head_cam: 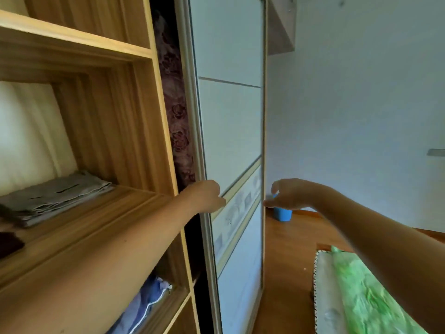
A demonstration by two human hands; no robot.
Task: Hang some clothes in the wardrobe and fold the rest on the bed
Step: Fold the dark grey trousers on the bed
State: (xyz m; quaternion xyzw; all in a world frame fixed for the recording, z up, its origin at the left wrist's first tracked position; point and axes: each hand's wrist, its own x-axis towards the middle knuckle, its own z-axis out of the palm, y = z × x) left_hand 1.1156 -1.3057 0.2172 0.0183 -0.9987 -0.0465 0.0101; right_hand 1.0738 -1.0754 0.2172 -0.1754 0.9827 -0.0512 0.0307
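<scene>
Nearest to us, lower right of the frame, the bed (330, 297) is showing a grey-white quilted edge with a dotted trim, and a crumpled green patterned sheet (366, 297) is lying along it. Bottom left, a blue and white bundle of cloth (144, 302) is bulging out of a lower compartment of the light wooden wardrobe (134, 116), its grain running in long streaks. Up a level, at the left edge, a flat stack of folded grey fabric (55, 196) is resting on a shelf.

Now the middle: the left hand (207, 195) is wrapping its fingers round the pale metal left edge of the white sliding door (228, 116), clenched on it. In the narrow dark gap between that edge and the wooden upright, a maroon rose-patterned fabric (177, 121) is showing. A decorated band (240, 206) is slanting across the door, pale blue-grey motifs between cream strips, too blurred to read.

The right hand (289, 194) is hovering at the door's right edge, fingers loosely curved, grasping nothing; whether the fingertips are touching the frame, I cannot tell. Behind it, a small blue plastic container (283, 214) is standing on the orange-brown wooden floor (289, 249), with open floor running between door and bed. Farthest off, the plain white wall (361, 104) is filling the upper right.
</scene>
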